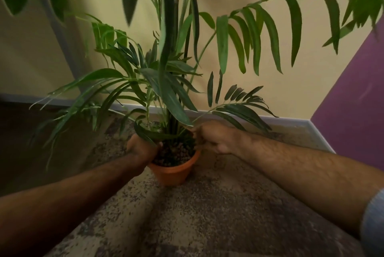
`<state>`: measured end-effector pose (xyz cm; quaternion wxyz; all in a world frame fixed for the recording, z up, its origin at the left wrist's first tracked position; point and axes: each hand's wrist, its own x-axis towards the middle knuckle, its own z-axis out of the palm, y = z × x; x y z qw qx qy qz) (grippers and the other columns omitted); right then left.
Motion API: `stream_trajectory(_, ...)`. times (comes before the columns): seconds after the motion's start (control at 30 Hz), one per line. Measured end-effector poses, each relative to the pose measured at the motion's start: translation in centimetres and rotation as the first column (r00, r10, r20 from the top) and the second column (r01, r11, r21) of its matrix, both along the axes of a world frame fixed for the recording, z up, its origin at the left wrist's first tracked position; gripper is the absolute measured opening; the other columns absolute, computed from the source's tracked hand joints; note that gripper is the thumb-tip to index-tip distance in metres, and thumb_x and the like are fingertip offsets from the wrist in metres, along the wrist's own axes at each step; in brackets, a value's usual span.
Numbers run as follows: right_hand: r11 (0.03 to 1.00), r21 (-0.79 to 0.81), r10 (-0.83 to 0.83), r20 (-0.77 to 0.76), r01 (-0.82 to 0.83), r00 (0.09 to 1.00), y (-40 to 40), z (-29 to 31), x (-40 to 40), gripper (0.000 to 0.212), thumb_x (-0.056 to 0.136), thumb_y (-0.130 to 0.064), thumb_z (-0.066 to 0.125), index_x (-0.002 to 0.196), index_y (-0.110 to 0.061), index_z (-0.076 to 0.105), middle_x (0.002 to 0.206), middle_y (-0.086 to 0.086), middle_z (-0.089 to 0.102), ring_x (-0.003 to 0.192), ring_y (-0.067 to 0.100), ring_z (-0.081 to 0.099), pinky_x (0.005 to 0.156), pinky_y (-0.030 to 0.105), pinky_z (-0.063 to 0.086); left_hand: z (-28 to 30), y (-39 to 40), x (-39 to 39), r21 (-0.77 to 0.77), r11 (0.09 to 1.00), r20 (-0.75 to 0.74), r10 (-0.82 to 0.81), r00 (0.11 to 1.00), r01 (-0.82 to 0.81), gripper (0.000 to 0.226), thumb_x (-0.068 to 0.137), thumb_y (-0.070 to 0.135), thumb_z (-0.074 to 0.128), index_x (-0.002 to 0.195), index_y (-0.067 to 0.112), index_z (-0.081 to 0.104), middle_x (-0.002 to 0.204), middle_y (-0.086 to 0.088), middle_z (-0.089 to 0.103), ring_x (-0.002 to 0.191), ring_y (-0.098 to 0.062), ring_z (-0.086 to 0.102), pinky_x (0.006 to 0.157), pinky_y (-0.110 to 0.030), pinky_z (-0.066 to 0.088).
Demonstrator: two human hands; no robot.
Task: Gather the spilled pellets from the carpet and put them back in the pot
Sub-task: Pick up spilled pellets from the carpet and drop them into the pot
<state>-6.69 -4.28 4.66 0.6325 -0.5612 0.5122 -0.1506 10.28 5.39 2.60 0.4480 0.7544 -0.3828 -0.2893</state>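
Note:
An orange pot (172, 173) stands upright on the mottled carpet (207, 215), filled with brown pellets (174, 153) around the stems of a tall palm plant (172, 90). My left hand (141, 147) grips the pot's left rim, partly under a drooping leaf. My right hand (214, 139) is closed on the right rim, fingers curled at its edge. No loose pellets can be told apart from the speckled carpet pattern.
Long fronds hang over the pot and spread right and left. A yellow wall with a grey baseboard (291, 121) runs close behind the pot. A purple wall (357, 101) stands at the right. Dark floor (31, 132) lies left of the carpet.

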Motion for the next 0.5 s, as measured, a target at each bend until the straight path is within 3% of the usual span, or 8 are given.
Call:
stream_trajectory(0.07,1.0,-0.023,0.01,-0.008,-0.01,1.0,-0.3,-0.3,-1.1,0.028,0.088,-0.003,0.045,0.077,-0.015,0.067,0.07,0.001,0.062,0.069,0.016,0.058,0.069,0.032,0.055,-0.3,-0.1,0.1,-0.045,0.999,-0.06,-0.013,0.998,0.01,0.032,0.075,0.002,0.069,0.102,0.019,0.067,0.112,-0.01,0.067,0.108,-0.028,0.061,0.091,-0.048,0.054)
stream_trajectory(0.13,0.999,-0.049,0.014,-0.057,-0.017,0.998,-0.4,0.0,-2.6,0.028,0.093,-0.008,0.041,0.082,-0.016,0.065,0.074,0.003,0.065,0.068,0.016,0.062,0.067,0.031,0.057,-0.4,-0.1,0.1,-0.064,0.998,-0.05,0.006,0.999,-0.009,0.017,0.075,0.014,0.071,0.09,0.023,0.068,0.107,-0.009,0.07,0.104,-0.029,0.063,0.089,-0.051,0.054)
stream_trajectory(0.23,0.995,-0.097,-0.018,-0.145,0.004,0.989,-1.1,0.0,-5.7,0.027,0.096,-0.009,0.037,0.097,-0.014,0.063,0.089,0.006,0.065,0.079,0.019,0.063,0.073,0.034,0.059,-0.8,0.0,-0.7,-0.078,0.996,-0.049,0.034,0.998,-0.038,0.029,0.078,0.037,0.069,0.103,0.024,0.068,0.112,-0.004,0.069,0.106,-0.025,0.063,0.09,-0.049,0.054)
stream_trajectory(0.3,0.995,-0.099,-0.035,-0.157,0.02,0.987,-1.4,0.2,-8.4,0.027,0.095,-0.005,0.036,0.101,-0.012,0.062,0.093,0.008,0.063,0.079,0.019,0.061,0.071,0.033,0.059,-1.3,-0.2,-2.0,-0.053,0.998,-0.074,0.021,0.997,-0.025,0.034,0.082,0.039,0.066,0.112,0.024,0.065,0.115,-0.004,0.068,0.107,-0.024,0.062,0.092,-0.047,0.053)
stream_trajectory(0.4,0.995,-0.081,-0.065,-0.16,0.052,0.985,-1.8,0.5,-13.2,0.025,0.094,-0.002,0.039,0.102,-0.009,0.061,0.094,0.011,0.062,0.076,0.019,0.061,0.069,0.031,0.057,-2.1,-0.2,-4.7,0.002,1.0,0.058,0.002,0.998,-0.002,0.014,0.085,0.029,0.063,0.09,0.022,0.073,0.098,-0.005,0.073,0.092,-0.024,0.067,0.084,-0.043,0.056)
stream_trajectory(0.5,0.979,-0.121,-0.183,-0.163,0.164,0.97,-2.0,0.5,-18.6,0.024,0.094,-0.001,0.04,0.102,-0.007,0.062,0.089,0.01,0.063,0.072,0.018,0.062,0.064,0.029,0.057,-2.4,0.5,-7.5,0.003,0.986,0.203,-0.164,0.965,0.167,0.014,0.086,0.022,0.063,0.076,0.025,0.071,0.081,0.005,0.072,0.069,0.0,0.064,0.065,-0.024,0.055)
